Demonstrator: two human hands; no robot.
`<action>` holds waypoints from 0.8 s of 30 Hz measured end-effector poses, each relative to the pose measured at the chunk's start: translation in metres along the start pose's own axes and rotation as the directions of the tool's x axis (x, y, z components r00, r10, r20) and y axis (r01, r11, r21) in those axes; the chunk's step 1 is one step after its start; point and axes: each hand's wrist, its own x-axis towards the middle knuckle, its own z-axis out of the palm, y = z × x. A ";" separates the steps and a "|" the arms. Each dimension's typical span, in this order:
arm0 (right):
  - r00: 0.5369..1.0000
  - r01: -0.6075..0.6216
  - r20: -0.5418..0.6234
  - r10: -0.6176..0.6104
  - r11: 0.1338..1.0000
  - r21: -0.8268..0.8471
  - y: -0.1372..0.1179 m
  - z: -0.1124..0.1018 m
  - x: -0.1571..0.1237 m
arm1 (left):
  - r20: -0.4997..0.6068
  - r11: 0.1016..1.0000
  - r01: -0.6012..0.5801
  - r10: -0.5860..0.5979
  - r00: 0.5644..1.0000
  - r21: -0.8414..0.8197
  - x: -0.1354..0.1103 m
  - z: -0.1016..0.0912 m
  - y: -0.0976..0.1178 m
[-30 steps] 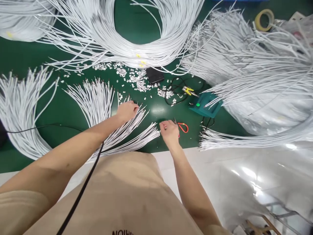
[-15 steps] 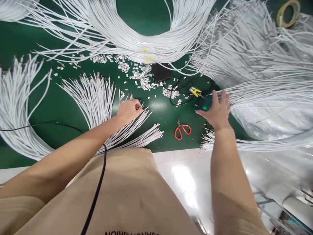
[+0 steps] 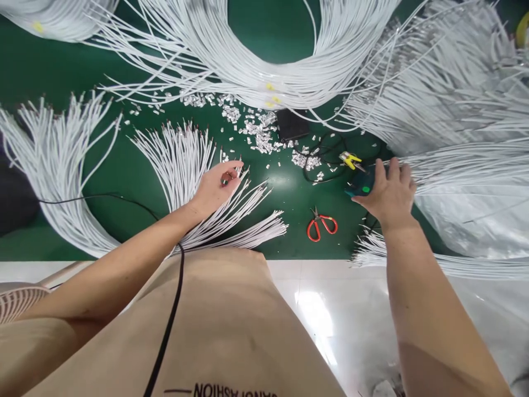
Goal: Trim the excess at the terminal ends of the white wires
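Observation:
My left hand [image 3: 219,187] is closed in a pinch, thumb and forefinger meeting among the tips of a fanned bundle of white wires [image 3: 243,204]. What lies between the fingertips is too small to make out. My right hand [image 3: 392,190] spans a small dark green device [image 3: 360,184] with a bright green spot, thumb on its near side and fingers past its far side. The hand covers part of the device. Beside it sits a yellow-handled clip-like tool [image 3: 350,160]. Red-handled scissors [image 3: 321,225] rest on the table between my hands.
Small silvery-white pieces [image 3: 262,132] are scattered beyond my left hand, near a black box [image 3: 291,124] with a black cord. A large looped wire bundle [image 3: 264,77] spans the back. Other wires [image 3: 49,143] lie left, and plastic-wrapped wires [image 3: 458,82] right. A black cable [image 3: 167,325] crosses my apron.
The view has shifted, moving the table's contents rightward in the picture. My left hand has turned slightly, its thumb and forefinger now forming a ring. My right hand stays at the device.

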 end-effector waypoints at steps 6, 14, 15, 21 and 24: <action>0.999 0.011 0.048 -0.008 0.998 -0.057 0.003 0.000 0.004 | -0.024 0.989 0.046 -0.050 0.998 -0.137 -0.005 -0.004 -0.005; 0.998 0.012 -0.068 -0.017 0.997 -0.072 -0.009 -0.017 -0.039 | 0.478 0.860 0.261 -0.023 0.878 -0.438 -0.019 -0.001 0.001; 0.996 0.023 -0.085 -0.027 0.998 -0.052 -0.011 -0.020 -0.044 | 0.590 0.851 0.315 -0.007 0.808 -0.421 -0.018 0.004 0.002; 0.962 0.267 -0.072 -0.265 0.964 0.017 -0.049 -0.047 -0.057 | 0.757 0.870 0.322 0.086 0.648 -0.374 -0.014 0.065 -0.014; 0.932 0.362 -0.013 -0.362 0.931 0.047 -0.074 -0.055 -0.057 | 0.643 0.902 0.210 0.091 0.761 -0.376 -0.016 0.082 -0.025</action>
